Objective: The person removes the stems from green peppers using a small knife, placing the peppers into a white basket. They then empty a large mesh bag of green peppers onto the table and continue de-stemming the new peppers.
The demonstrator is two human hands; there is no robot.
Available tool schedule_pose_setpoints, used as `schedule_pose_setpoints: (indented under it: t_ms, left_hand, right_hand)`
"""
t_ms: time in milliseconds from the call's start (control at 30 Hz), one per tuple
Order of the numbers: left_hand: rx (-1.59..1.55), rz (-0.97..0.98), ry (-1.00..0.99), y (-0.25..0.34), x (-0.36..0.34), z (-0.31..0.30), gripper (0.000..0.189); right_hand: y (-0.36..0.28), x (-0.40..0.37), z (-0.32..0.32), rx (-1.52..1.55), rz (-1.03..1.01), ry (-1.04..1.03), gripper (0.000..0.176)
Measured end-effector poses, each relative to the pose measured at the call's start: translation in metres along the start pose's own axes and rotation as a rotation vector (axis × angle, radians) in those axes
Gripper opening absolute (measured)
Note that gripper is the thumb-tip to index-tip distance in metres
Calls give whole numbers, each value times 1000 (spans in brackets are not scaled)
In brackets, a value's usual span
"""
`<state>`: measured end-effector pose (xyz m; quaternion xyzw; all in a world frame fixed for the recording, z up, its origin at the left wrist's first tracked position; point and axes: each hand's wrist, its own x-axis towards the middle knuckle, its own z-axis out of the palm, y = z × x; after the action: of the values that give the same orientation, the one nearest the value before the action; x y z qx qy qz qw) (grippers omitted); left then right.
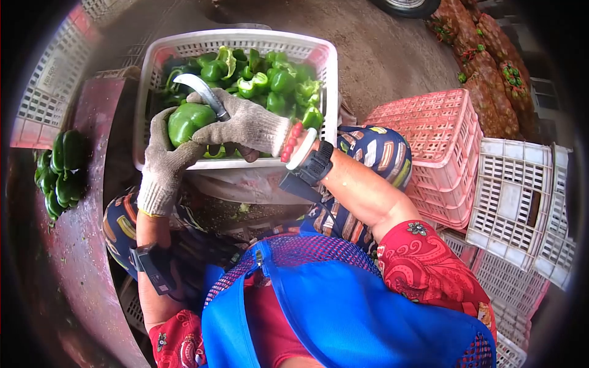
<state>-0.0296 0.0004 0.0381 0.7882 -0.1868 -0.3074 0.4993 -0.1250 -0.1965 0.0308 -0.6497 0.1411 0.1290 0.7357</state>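
Note:
Over a white plastic crate (332, 92), my gloved left hand (164, 165) grips a whole green bell pepper (189, 122) from its left and lower side. My gloved right hand (248, 124) is closed around a small knife with a curved blade (202, 89); the blade points up and left, just above the pepper. My right thumb rests against the pepper's right side. The knife's handle is mostly hidden in the glove. Whole and cut green peppers (281, 81) fill the crate below and beyond my hands.
Several whole green peppers (66, 161) lie on a reddish, worn surface (83, 245) at the left. Stacked pink crates (429, 141) and white crates (509, 196) stand at the right. Filled mesh sacks (491, 80) and a wheel (407, 3) are at the far right.

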Motion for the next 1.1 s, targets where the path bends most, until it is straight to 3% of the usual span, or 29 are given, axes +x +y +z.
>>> schedule_pose_setpoints:
  t_ms: [100, 200, 233, 333, 367, 467, 500, 600, 633, 667, 733, 767, 800, 833, 867, 900, 933, 1000, 1067, 1100]
  left_hand:
    - [-31, -39, -78, -2, 4, -2, 70]
    - [-267, -35, -168, -11, 8, 0, 63]
    - [-204, -22, -187, -13, 7, -4, 60]
    - [-666, -90, -306, -12, 4, -12, 57]
    - [-810, -111, -352, -11, 4, -15, 60]
    - [-1067, -9, -453, -11, 1, -22, 66]
    - [-903, 39, -373, -14, 3, -26, 71]
    - [-1168, 75, -373, -18, 5, -19, 70]
    - [-1214, 77, -378, -21, 7, -21, 69]
    - [-1259, 79, -384, -23, 8, -24, 69]
    - [-1188, 184, -406, -21, 10, -23, 73]
    - [-1206, 256, -422, -24, 12, -22, 74]
    - [-1180, 187, -306, -28, 13, -21, 75]
    - [-1150, 115, -193, -31, 15, -20, 76]
    - [-1399, -51, -238, -14, 11, -20, 79]
    - [-1462, -87, -244, -14, 18, -17, 74]
    - [-1248, 112, -162, -16, 23, -4, 62]
    - [-1378, 110, -154, -13, 26, 12, 51]
    - [-1210, -7, -80, -15, 25, 22, 56]
    - [-1039, -29, -35, -12, 26, 23, 59]
  right_hand:
    - [14, 11, -2, -65, -213, 54, 72]
    - [4, 1, -4, 115, -69, 6, 68]
    - [-1, -1, -3, 180, -1, -6, 65]
    - [14, -2, -5, 510, -31, -54, 58]
    - [19, -1, -5, 474, -51, -49, 68]
    - [27, 2, -2, 716, -140, 10, 67]
    - [16, -3, -2, 734, -182, -6, 67]
    - [5, 0, -12, 853, -219, 15, 71]
    - [-13, -8, -13, 879, -378, 61, 72]
    - [-7, -9, -37, 1032, -419, -75, 77]
    - [-18, -13, -83, 647, -336, 120, 57]
    - [-22, -20, -99, 487, -51, 376, 42]
    - [-31, -27, -106, 22, 37, 478, 35]
    - [-4, -17, -110, -314, -23, 773, 36]
    - [23, -4, -112, -657, -85, 1061, 37]
    - [22, -3, -93, -249, -64, 860, 37]
    - [18, -8, -61, 144, -42, 635, 37]
    - [-14, -22, -4, 189, 89, 287, 41]
    - [-11, -17, 26, 441, 176, 131, 53]
    - [-3, -7, 34, 440, 107, 215, 49]
